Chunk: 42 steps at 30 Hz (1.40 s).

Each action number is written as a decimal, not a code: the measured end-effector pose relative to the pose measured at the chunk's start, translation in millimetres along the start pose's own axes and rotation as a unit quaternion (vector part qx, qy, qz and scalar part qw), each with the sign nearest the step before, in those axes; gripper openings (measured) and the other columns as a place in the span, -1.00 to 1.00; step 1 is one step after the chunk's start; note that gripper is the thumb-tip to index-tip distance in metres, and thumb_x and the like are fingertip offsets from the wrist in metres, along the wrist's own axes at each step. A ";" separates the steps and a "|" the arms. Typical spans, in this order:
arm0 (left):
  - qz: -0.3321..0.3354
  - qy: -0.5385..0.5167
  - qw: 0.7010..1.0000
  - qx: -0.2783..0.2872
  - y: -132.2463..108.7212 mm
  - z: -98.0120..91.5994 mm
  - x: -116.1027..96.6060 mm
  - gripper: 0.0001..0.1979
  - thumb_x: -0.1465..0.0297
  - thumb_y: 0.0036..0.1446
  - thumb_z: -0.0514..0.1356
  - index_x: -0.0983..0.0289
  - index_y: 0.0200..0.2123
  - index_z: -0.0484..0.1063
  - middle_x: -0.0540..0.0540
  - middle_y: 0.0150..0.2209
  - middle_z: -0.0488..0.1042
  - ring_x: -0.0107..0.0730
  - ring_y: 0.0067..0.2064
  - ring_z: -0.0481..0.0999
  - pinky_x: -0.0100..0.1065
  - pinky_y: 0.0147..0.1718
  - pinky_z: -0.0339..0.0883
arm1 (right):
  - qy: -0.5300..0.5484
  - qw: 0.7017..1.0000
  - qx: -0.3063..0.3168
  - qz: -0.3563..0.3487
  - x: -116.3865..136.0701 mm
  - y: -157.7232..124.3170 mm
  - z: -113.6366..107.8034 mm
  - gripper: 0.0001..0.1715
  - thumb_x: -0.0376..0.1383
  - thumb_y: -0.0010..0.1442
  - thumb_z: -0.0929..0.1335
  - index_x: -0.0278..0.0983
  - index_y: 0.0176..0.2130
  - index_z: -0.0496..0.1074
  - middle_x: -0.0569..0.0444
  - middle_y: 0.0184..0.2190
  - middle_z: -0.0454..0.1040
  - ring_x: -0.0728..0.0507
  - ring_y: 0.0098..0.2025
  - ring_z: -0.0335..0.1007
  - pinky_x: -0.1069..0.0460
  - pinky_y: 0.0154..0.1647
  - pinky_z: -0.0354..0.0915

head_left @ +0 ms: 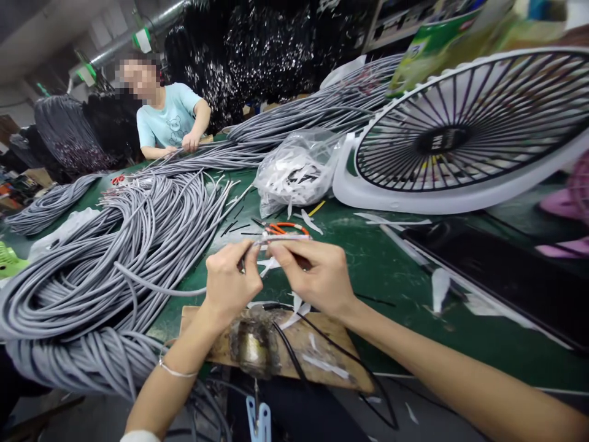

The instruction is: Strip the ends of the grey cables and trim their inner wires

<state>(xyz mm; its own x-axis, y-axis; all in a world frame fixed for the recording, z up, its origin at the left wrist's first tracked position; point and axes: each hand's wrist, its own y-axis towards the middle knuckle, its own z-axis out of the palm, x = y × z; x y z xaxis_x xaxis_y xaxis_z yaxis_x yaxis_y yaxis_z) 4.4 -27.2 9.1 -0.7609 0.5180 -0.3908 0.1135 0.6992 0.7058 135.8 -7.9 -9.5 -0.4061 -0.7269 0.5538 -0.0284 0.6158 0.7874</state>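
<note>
A green worktop (391, 276) fills the room's foreground; at its far edge a co-worker (172, 116) in a light-blue shirt handles cables. The left hand (234, 276) pinches a grey cable (289, 237) between thumb and forefinger. The right hand (315, 273) pinches the same piece just beside it; fingers partly hide the grip. The cable is held above the worktop, inward of the near edge. Beyond it lie orange-handled pliers (276, 229) and a clear bag (294, 175) of white pieces. A coiled cable bundle (133, 239) occupies the left side; a white-framed fan (442, 141) stands toward the right edge. A wooden board (331, 353) sits at the near edge.
</note>
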 end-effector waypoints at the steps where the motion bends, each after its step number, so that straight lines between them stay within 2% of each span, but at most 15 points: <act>1: 0.014 0.013 1.000 -0.005 -0.1 0.6 0.6 -0.82 0.48 0.09 0.08 0.37 -0.38 0.49 0.13 -0.53 0.51 -0.44 -0.53 0.46 -0.46 -0.50 0.30 | 0.025 0.999 0.007 0.044 -0.7 1.7 0.9 -0.70 -0.31 0.16 0.26 -0.31 -0.55 0.43 0.09 -0.63 0.48 0.00 -0.65 0.32 0.13 -0.64 0.20; 3: 0.021 0.032 0.999 -0.005 -0.3 1.7 2.7 -0.80 0.48 0.10 0.08 0.38 -0.36 0.50 0.13 -0.56 0.50 -0.45 -0.57 0.43 -0.46 -0.55 0.26 | 0.045 0.994 0.016 0.094 1.6 3.5 3.1 -0.67 -0.30 0.16 0.25 -0.32 -0.57 0.41 0.09 -0.66 0.44 0.02 -0.68 0.26 0.14 -0.70 0.14; 4: 0.015 0.041 0.999 0.002 -0.2 2.2 4.4 -0.80 0.48 0.09 0.07 0.38 -0.35 0.51 0.13 -0.56 0.50 -0.44 -0.58 0.43 -0.45 -0.55 0.25 | 0.037 0.996 0.017 0.081 5.3 3.2 4.2 -0.68 -0.31 0.16 0.25 -0.32 -0.57 0.40 0.09 -0.67 0.42 0.03 -0.68 0.24 0.14 -0.69 0.14; 6: -0.023 0.056 0.998 0.027 0.5 2.8 9.0 -0.80 0.50 0.07 0.08 0.38 -0.36 0.52 0.16 -0.54 0.52 -0.41 -0.55 0.44 -0.43 -0.51 0.26 | 0.006 1.000 0.021 -0.021 16.9 0.2 6.2 -0.69 -0.36 0.16 0.24 -0.32 -0.57 0.39 0.10 -0.69 0.38 0.04 -0.68 0.21 0.14 -0.65 0.13; 8: -0.082 0.058 0.993 0.063 2.2 2.5 13.9 -0.80 0.51 0.05 0.09 0.36 -0.41 0.53 0.17 -0.49 0.55 -0.37 -0.50 0.47 -0.41 -0.44 0.27 | -0.003 0.984 0.033 -0.173 29.5 -4.3 7.6 -0.69 -0.38 0.17 0.22 -0.31 -0.55 0.41 0.13 -0.72 0.32 0.03 -0.67 0.19 0.12 -0.61 0.13; 9: -0.112 0.048 0.989 0.077 3.2 1.9 15.8 -0.80 0.51 0.05 0.09 0.35 -0.43 0.53 0.17 -0.48 0.55 -0.37 -0.48 0.48 -0.40 -0.42 0.27 | 0.001 0.975 0.036 -0.221 33.8 -6.1 8.2 -0.69 -0.37 0.18 0.21 -0.31 -0.52 0.42 0.13 -0.73 0.32 0.03 -0.66 0.20 0.12 -0.59 0.14; 10: -0.138 0.032 0.986 0.085 4.4 1.0 16.8 -0.80 0.50 0.05 0.09 0.35 -0.45 0.53 0.15 -0.47 0.55 -0.38 -0.47 0.47 -0.41 -0.42 0.26 | 0.003 0.970 0.037 -0.240 35.6 -7.3 8.6 -0.69 -0.37 0.19 0.20 -0.31 -0.50 0.43 0.12 -0.72 0.32 0.02 -0.65 0.21 0.12 -0.58 0.15; 12: -0.168 -0.012 0.982 0.083 6.5 -1.5 16.2 -0.79 0.48 0.07 0.07 0.34 -0.46 0.51 0.11 -0.48 0.54 -0.43 -0.49 0.43 -0.44 -0.45 0.22 | -0.025 0.982 0.027 -0.185 31.3 -7.1 8.9 -0.70 -0.37 0.20 0.21 -0.31 -0.49 0.43 0.10 -0.67 0.38 0.02 -0.62 0.26 0.13 -0.54 0.17; 14: -0.178 -0.059 0.979 0.079 8.0 -4.3 12.6 -0.77 0.44 0.09 0.05 0.35 -0.46 0.50 0.06 -0.55 0.48 -0.50 -0.56 0.33 -0.47 -0.52 0.15 | -0.080 0.992 0.023 -0.094 19.4 -4.7 7.9 -0.70 -0.36 0.19 0.22 -0.31 -0.50 0.42 0.09 -0.65 0.42 0.02 -0.62 0.28 0.13 -0.52 0.17; 17: -0.193 -0.121 0.970 0.089 9.1 -7.2 6.7 -0.73 0.38 0.10 0.03 0.36 -0.51 0.45 -0.02 -0.65 0.31 -0.55 -0.61 0.18 -0.48 -0.59 0.05 | -0.147 0.988 0.033 -0.018 2.5 -0.8 4.9 -0.69 -0.30 0.19 0.23 -0.30 -0.50 0.45 0.09 -0.62 0.46 0.00 -0.61 0.32 0.12 -0.53 0.14; 22: -0.209 -0.192 0.953 0.106 9.5 -7.9 3.4 -0.72 0.33 0.09 0.03 0.36 -0.54 0.41 -0.05 -0.66 0.18 -0.57 -0.61 0.10 -0.48 -0.62 -0.02 | -0.153 0.987 0.036 -0.021 0.3 0.7 2.8 -0.68 -0.30 0.20 0.22 -0.31 -0.46 0.47 0.05 -0.55 0.51 -0.03 -0.54 0.39 0.10 -0.50 0.14; 27: -0.212 -0.189 0.954 0.098 9.1 -8.7 3.4 -0.71 0.29 0.09 0.05 0.35 -0.52 0.42 -0.04 -0.65 0.21 -0.57 -0.62 0.09 -0.49 -0.63 -0.01 | -0.151 0.988 0.036 -0.004 2.3 1.2 0.3 -0.69 -0.30 0.18 0.23 -0.30 -0.49 0.47 0.08 -0.58 0.49 -0.01 -0.60 0.32 0.10 -0.53 0.11; 34: -0.197 -0.184 0.956 0.113 7.8 -10.3 2.8 -0.72 0.31 0.09 0.04 0.35 -0.53 0.40 -0.03 -0.64 0.26 -0.56 -0.60 0.14 -0.49 -0.61 0.04 | -0.140 0.990 0.024 -0.019 2.2 3.3 -1.3 -0.71 -0.30 0.16 0.24 -0.30 -0.48 0.48 0.07 -0.58 0.50 -0.02 -0.58 0.34 0.10 -0.53 0.12; 38: -0.191 -0.188 0.954 0.130 8.5 -10.1 1.8 -0.73 0.33 0.09 0.04 0.35 -0.54 0.38 -0.04 -0.64 0.25 -0.56 -0.60 0.14 -0.48 -0.60 0.04 | -0.069 0.996 0.056 0.002 2.0 5.4 -1.6 -0.69 -0.30 0.15 0.24 -0.32 -0.52 0.47 0.07 -0.61 0.48 0.03 -0.65 0.24 0.12 -0.58 0.11; 42: -0.200 -0.190 0.954 0.119 9.1 -9.4 1.1 -0.75 0.35 0.09 0.04 0.34 -0.54 0.37 -0.04 -0.64 0.25 -0.56 -0.59 0.16 -0.49 -0.59 0.06 | 0.008 0.997 0.075 0.015 -0.8 5.3 -1.6 -0.62 -0.28 0.15 0.23 -0.31 -0.60 0.43 0.09 -0.68 0.41 0.05 -0.69 0.14 0.12 -0.63 0.07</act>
<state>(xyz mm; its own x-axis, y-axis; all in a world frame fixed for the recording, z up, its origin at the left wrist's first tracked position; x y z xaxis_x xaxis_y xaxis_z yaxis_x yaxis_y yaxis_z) -1.3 -24.9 20.7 -0.4922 0.2964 -0.8185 0.0398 0.9469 0.3190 137.4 -4.6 -5.3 -0.3940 -0.7110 0.5824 -0.1535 0.6757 0.7210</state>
